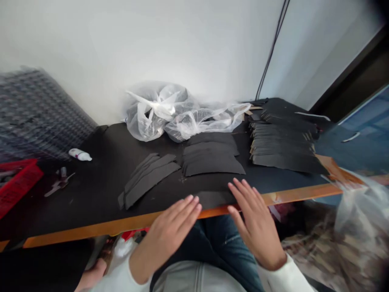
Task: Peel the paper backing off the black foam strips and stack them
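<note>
At the table's front edge lies a single dark curved piece (pixel 215 199), its ends near the fingertips of both hands. My left hand (pixel 167 235) is open, fingers stretched out side by side; whether it touches the piece I cannot tell. My right hand (pixel 255 225) is open too, fingers straight and thumb apart, at the other end. Just beyond lies an overlapping pile of black curved pieces (pixel 212 156). To its left, a smaller fan of similar black strips (pixel 152 178) rests on the black tabletop (pixel 100 190).
A large layered stack of black pieces (pixel 282 142) sits at the right. Tied clear plastic bags (pixel 154 111) stand against the wall. On the left are a white bottle (pixel 80 154), a red basket (pixel 21 182) and a grey woven stack (pixel 42 109). A filled plastic bag (pixel 349 243) is below right.
</note>
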The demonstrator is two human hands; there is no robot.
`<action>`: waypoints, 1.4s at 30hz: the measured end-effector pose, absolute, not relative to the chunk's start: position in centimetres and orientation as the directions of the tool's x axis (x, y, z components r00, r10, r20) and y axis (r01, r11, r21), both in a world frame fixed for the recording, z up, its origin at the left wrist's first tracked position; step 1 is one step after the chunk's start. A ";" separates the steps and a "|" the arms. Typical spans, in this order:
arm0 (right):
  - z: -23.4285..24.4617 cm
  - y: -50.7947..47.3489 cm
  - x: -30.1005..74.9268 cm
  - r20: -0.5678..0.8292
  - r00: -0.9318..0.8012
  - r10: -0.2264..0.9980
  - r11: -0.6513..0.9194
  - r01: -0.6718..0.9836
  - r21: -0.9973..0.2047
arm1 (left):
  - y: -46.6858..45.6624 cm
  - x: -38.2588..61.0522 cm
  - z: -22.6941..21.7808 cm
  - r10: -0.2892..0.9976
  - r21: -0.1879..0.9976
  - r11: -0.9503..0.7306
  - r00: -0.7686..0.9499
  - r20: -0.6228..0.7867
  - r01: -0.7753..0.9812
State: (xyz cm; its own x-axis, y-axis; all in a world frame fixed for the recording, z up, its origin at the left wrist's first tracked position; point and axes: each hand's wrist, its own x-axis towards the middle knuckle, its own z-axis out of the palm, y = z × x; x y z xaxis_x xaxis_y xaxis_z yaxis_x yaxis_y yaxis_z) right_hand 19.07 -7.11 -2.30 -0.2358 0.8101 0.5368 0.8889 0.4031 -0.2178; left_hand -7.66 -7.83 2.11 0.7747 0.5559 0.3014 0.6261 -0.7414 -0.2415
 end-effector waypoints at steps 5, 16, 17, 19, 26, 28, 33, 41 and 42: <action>-1.2 -2.6 24.9 0.636 -0.060 0.770 0.280 0.926 -0.252 | -4.6 -15.0 4.4 0.658 -0.284 -0.569 0.635 0.405 0.771; -3.8 -1.8 29.1 0.567 0.026 0.823 -0.023 1.000 -0.013 | -1.8 -13.1 4.5 0.622 -0.266 -0.668 0.718 0.314 0.695; -3.5 -2.6 28.9 0.579 0.029 0.815 -0.031 0.999 -0.007 | -1.5 -11.1 4.9 0.614 -0.233 -0.700 0.735 0.287 0.675; -3.1 -4.3 28.7 0.598 0.040 0.800 -0.046 0.999 -0.005 | -0.6 -7.6 5.1 0.601 -0.151 -0.756 0.766 0.225 0.637; -3.9 -6.9 31.0 0.541 -0.094 0.836 0.189 0.974 -0.122 | 1.7 -4.5 2.6 0.557 0.050 -0.830 0.823 0.114 0.555; -3.8 -6.5 32.2 0.529 -0.153 0.835 0.278 0.947 -0.164 | 0.9 -5.1 2.3 0.560 0.074 -0.829 0.821 0.109 0.555; -2.6 -4.4 35.3 0.457 -0.295 0.839 0.454 0.843 -0.288 | -2.3 -5.7 2.3 0.583 0.131 -0.812 0.801 0.139 0.568; -1.5 -0.5 36.3 0.496 -0.126 0.859 0.357 0.843 -0.403 | -5.6 -5.6 1.0 0.622 0.156 -0.783 0.755 0.208 0.602; -1.1 -0.4 35.7 0.553 -0.097 0.828 0.337 0.874 -0.351 | -5.8 -5.5 1.2 0.632 0.192 -0.775 0.742 0.224 0.602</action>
State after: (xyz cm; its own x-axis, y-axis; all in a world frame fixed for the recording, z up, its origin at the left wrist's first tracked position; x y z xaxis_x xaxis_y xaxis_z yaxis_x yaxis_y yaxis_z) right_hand 35.68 -0.43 -1.13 -0.0967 0.8278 0.5526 0.8736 0.3366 -0.3514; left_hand -5.46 -5.75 1.24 0.7418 0.6320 0.2245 0.6021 -0.7750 0.1921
